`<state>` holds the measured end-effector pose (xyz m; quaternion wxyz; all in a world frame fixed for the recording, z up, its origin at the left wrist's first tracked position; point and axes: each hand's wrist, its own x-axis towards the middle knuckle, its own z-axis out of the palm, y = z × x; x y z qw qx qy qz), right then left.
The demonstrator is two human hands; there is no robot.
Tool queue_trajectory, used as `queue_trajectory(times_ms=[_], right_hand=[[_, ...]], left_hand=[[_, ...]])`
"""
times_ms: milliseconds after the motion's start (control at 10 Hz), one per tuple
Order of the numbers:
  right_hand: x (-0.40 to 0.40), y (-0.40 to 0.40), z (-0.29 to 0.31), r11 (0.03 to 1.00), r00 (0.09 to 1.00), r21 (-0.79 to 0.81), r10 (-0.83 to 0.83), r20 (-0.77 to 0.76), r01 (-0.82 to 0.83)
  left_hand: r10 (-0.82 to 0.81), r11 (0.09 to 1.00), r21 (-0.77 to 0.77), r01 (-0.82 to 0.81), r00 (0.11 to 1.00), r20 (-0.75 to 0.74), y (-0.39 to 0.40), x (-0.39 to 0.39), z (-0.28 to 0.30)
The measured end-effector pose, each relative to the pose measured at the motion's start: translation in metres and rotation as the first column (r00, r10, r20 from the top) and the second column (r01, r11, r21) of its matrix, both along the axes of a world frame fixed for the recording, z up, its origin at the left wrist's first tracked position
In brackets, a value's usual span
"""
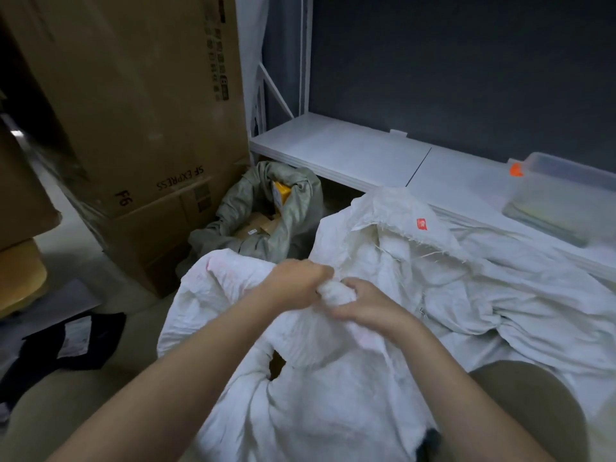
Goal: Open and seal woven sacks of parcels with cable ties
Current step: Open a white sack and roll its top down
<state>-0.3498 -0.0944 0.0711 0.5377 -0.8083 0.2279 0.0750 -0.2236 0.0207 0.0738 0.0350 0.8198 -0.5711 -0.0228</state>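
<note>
Both arms reach forward. The left hand [300, 278] and right hand [365, 303] curl their fingers tight around the bunched top of the white sack [316, 378], which sits right below them.

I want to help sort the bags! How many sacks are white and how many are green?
White sacks: 2, the bunched white sack gripped by the left hand and right hand, and the loose white sack behind it.
Green sacks: 1, the open green sack with parcels inside.
Total: 3 sacks.
</note>
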Motion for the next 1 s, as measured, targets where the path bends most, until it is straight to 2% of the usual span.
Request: queue_trajectory(times_ms=[100,200,300,400,500,600,700,800,900,1000], right_hand=[[-0.003,0.003,-0.016,0.539,0.999,-0.842,0.044,0.028,0.0],[0.002,-0.004,-0.022,0.968,0.977,-0.169,-0.164,0.138,0.186],[0.004,-0.013,-0.019,0.657,0.982,0.751,-0.179,0.066,0.069],[-0.003,-0.017,-0.011,0.955,0.999,0.294,-0.04,0.022,0.031],[-0.008,-0.018,-0.025,0.807,0.985,-0.578,-0.018,0.173,0.116],[-0.005,-0.016,-0.025,0.969,0.948,-0.112,-0.187,0.258,0.222],[0.006,-0.021,-0.004,0.877,0.938,0.392,-0.337,0.086,0.279],[0.024,-0.029,0.012,0.836,0.923,0.478,-0.366,0.118,0.271],[0.036,-0.029,0.035,0.857,0.948,0.47,-0.297,0.117,0.21],[0.041,-0.034,0.053,0.936,0.99,0.35,-0.078,0.115,0.033]], left_hand=[[0.228,0.973,0.001,-0.231,0.959,-0.169,-0.006,0.025,0.01],[0.233,0.968,-0.116,-0.224,0.97,0.068,-0.006,0.015,0.012],[-0.167,0.927,-0.258,0.272,0.916,0.365,-0.005,-0.001,-0.003],[-0.179,0.98,-0.062,0.189,0.974,0.138,-0.009,0.011,0.007],[0.152,0.987,0.055,-0.148,0.987,-0.061,-0.015,0.029,0.017],[0.256,0.962,-0.097,-0.253,0.967,0.016,-0.016,0.021,0.013],[0.285,0.899,-0.339,-0.278,0.958,-0.028,-0.011,-0.003,0.007],[0.417,0.783,-0.466,-0.413,0.903,-0.099,-0.007,-0.016,0.008],[0.434,0.728,-0.616,-0.301,0.898,0.074,-0.004,-0.015,0.015],[0.183,0.917,-0.386,-0.097,0.964,0.194,-0.005,-0.004,0.038]])
